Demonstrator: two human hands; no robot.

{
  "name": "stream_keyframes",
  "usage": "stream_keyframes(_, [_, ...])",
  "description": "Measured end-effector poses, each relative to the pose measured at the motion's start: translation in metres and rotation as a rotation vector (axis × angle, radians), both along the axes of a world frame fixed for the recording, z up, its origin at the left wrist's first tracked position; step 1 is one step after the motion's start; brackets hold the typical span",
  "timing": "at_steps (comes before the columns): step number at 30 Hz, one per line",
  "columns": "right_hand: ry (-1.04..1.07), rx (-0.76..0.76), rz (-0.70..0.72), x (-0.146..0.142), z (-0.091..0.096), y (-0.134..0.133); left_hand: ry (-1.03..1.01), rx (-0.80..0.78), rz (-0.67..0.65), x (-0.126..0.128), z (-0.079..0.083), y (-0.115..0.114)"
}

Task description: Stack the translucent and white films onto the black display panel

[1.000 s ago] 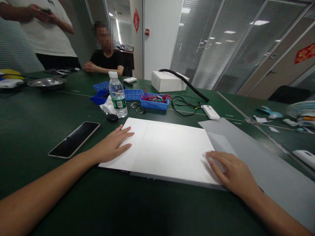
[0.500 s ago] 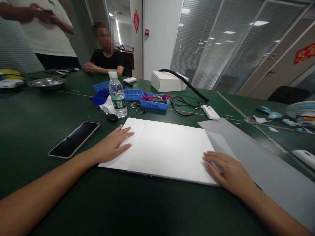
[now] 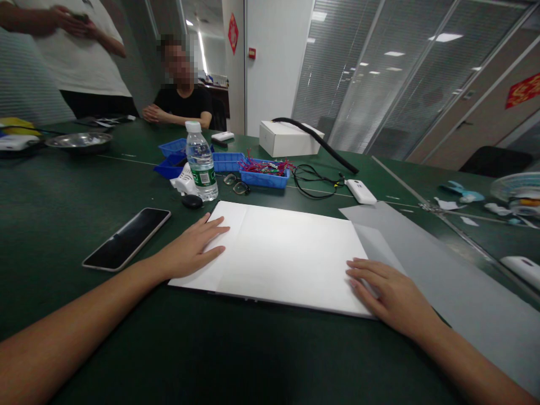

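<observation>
A large white sheet of paper (image 3: 287,259) with a crease near its left side lies in front of me, on something thin whose dark edge peeks out beneath. My left hand (image 3: 196,247) rests flat on the sheet's left end, fingers spread. At the right end, my right hand (image 3: 386,289) lies with its fingertips on the paper, fingers stretched and holding nothing. Grey-white sheets (image 3: 442,281) extend out to the right, partly under my right forearm. A smartphone (image 3: 127,239) with a dark screen lies left of my left hand.
Beyond the paper stand a water bottle (image 3: 201,169), a black mouse (image 3: 192,201), glasses (image 3: 237,184), a blue tray of wires (image 3: 265,179), a black cable (image 3: 314,183) and a white box (image 3: 290,140). A metal dish (image 3: 79,142) is far left. Two people are across the green table (image 3: 236,354).
My right fingertips have shifted very slightly left on the paper. Otherwise the hands and objects stay in place.
</observation>
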State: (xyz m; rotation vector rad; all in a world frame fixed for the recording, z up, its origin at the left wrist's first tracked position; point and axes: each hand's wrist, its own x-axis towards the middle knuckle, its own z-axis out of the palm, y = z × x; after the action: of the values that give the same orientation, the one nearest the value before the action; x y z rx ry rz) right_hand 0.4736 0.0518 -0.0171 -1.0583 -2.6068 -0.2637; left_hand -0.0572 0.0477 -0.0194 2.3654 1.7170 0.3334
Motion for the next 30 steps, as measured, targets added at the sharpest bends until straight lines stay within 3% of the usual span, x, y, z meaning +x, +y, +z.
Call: stream_keyframes(30, [0.029, -0.041, -0.013, 0.0009, -0.0003, 0.001, -0.009, -0.004, 0.002, -0.0013, -0.0027, 0.0015])
